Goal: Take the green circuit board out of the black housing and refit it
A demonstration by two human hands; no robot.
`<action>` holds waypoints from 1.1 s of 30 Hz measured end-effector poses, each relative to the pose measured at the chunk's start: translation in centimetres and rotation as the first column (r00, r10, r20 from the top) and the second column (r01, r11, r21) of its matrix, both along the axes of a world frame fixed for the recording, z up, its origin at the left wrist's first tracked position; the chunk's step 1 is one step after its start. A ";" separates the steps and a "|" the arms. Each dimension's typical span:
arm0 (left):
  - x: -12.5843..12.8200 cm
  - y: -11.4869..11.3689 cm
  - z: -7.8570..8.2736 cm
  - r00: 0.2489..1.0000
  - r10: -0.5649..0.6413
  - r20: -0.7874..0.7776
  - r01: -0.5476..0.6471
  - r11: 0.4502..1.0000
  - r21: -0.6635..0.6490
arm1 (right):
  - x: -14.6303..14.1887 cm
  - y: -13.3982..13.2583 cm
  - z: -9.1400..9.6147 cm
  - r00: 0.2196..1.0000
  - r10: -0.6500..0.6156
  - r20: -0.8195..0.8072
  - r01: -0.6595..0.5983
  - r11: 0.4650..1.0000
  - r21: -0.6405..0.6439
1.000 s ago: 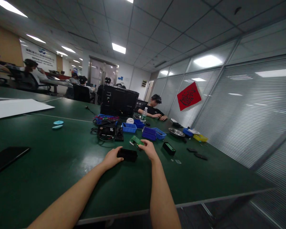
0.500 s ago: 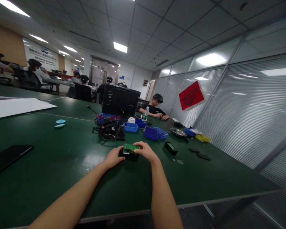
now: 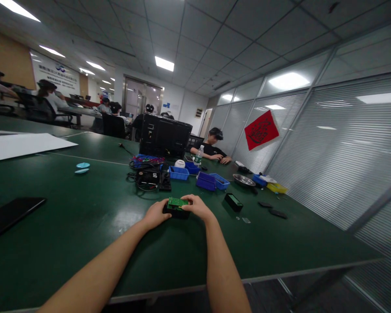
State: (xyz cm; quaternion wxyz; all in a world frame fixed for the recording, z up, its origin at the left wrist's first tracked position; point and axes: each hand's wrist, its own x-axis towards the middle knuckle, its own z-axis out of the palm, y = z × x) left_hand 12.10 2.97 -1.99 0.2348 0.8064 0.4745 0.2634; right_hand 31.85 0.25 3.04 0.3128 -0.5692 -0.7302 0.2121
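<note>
In front of me on the green table, my left hand (image 3: 157,213) grips the left end of a small black plastic case (image 3: 179,214). A green circuit board (image 3: 176,202) sits at the top of the case, slightly tilted. My right hand (image 3: 198,206) pinches the board's right end between thumb and fingers. How far the board is inside the case is hard to tell. To the right lies a second black case (image 3: 233,202) with a green board in it. Near that are a small ring (image 3: 237,218) and a clear plastic piece (image 3: 246,220).
Ahead are a black power unit with cables (image 3: 147,179), blue bins (image 3: 178,173), a baseball (image 3: 180,164), a bottle (image 3: 199,155) and a monitor (image 3: 164,135). A metal bowl (image 3: 244,180) and dark flat pieces (image 3: 278,213) lie right. Another person (image 3: 211,150) sits across the table.
The circuit board has moved slightly down and left onto the black case, with my right hand following. My left hand stays on the case.
</note>
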 end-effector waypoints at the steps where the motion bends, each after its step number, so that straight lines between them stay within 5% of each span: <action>1: 0.0 0.0 0.0 1.000 -0.002 0.002 0.002 1.000 0.003 | 0.0 0.0 0.0 1.000 0.000 -0.004 0.000 1.000 -0.008; 14: 0.0 0.0 -0.2 1.000 0.007 -0.004 -0.007 1.000 0.008 | -0.2 -0.3 0.0 0.997 -0.015 0.078 0.018 0.999 -0.033; 20: 0.0 0.5 -0.8 1.000 0.010 0.023 -0.011 1.000 0.009 | 0.1 0.1 -0.4 0.990 -0.135 0.048 0.133 0.991 0.029; 26: 0.0 1.3 -1.7 0.987 0.115 0.112 -0.126 0.987 0.097 | -0.1 0.6 -1.4 0.982 0.013 0.188 0.006 0.995 -0.102; 33: 0.0 1.4 -1.9 0.990 0.105 0.096 -0.116 0.986 0.123 | -1.1 0.8 -1.9 0.921 -0.206 0.329 0.246 0.966 -0.083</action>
